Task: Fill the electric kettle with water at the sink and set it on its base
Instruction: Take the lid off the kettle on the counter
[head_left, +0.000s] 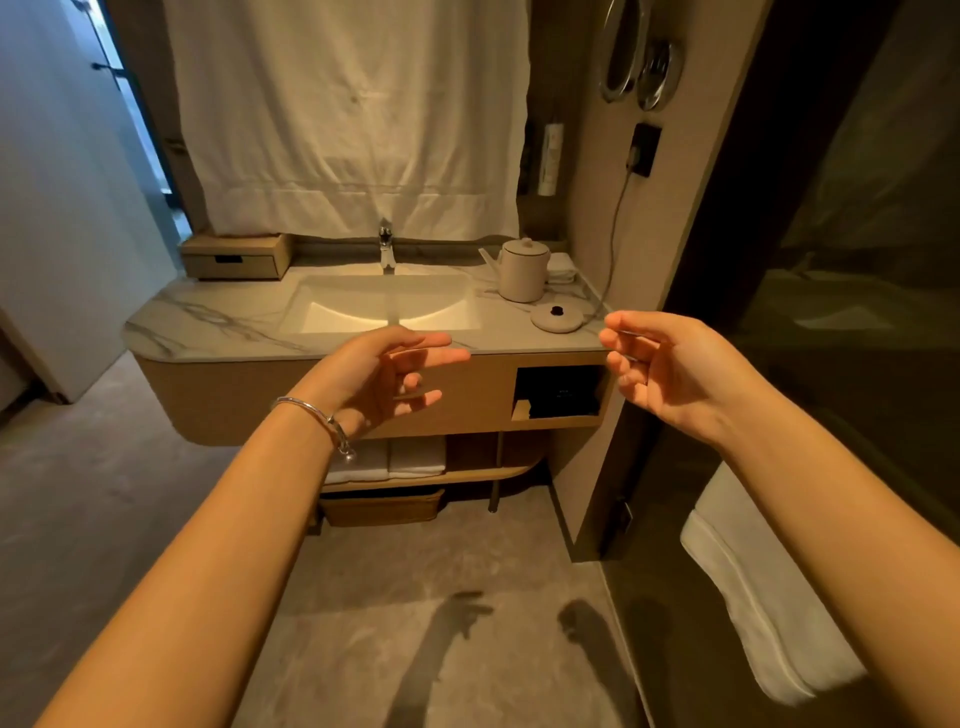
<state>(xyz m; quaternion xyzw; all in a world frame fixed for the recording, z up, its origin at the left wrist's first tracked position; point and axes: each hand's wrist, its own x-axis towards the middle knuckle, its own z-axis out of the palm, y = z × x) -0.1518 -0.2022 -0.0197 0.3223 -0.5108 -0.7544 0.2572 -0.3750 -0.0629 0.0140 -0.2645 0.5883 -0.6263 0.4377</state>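
Both your arms are out in front of you, short of the vanity. Your left hand (384, 379), with the thin silver bracelet (322, 423) on its wrist, hangs in the air with fingers loosely spread and nothing in them. Your right hand (670, 369) is much the same: fingers relaxed and slightly bent, palm turned inward, holding nothing. Neither touches anything. Ahead, the cream cylindrical electric kettle (522, 270) with its slim spout and knobbed lid stands upright on the marble-patterned countertop (208, 322), to the right of the white rectangular sink (332, 312) and off its base. The round cream kettle base (557, 317) with the black centre pin lies just in front of the kettle, near the counter's front right edge. A grey cord (615, 223) drops from the black wall socket (645, 150) toward that base, though in this dim light you can't quite see where it joins. The chrome tap (387, 249) stands at the back of the sink, and a light wooden drawer box (234, 257) sits at the counter's back left.
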